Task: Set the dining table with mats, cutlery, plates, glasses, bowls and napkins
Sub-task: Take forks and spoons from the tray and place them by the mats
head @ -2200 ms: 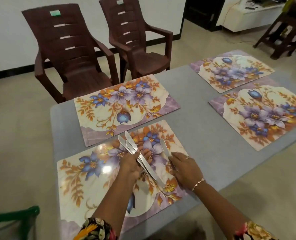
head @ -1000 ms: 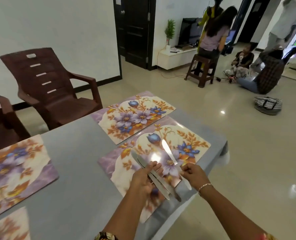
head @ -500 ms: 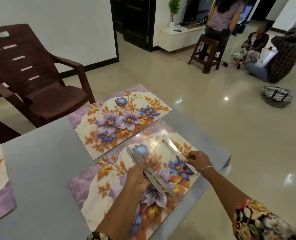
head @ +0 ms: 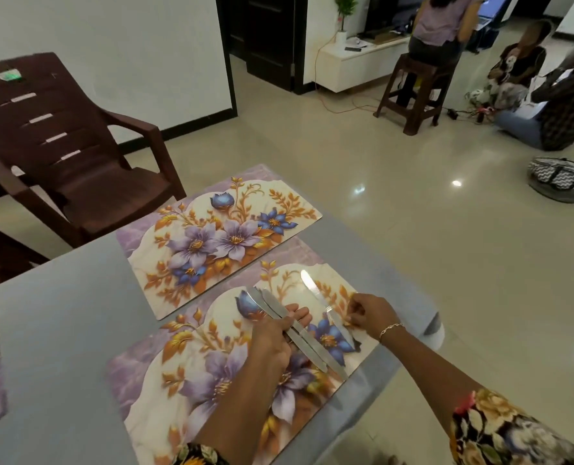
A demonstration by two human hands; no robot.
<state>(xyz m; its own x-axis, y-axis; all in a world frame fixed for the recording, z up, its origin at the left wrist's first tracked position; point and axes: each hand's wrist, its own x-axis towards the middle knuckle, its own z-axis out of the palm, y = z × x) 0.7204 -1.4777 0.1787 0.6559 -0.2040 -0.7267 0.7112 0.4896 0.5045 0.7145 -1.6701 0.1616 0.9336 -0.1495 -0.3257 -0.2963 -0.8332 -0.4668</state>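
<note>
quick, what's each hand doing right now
Left hand: closed on a bundle of knives.
Right hand: at the single knife on the near mat; grip cannot be told.

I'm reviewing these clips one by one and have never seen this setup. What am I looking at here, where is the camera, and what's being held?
There is no machine: a person wears a camera on the head, looking down at both hands. On the grey table lie floral place mats. The left hand holds a bundle of table knives over the near mat. The right hand is at a single knife near that mat's right end; whether it still grips it is unclear. The far mat holds nothing.
</note>
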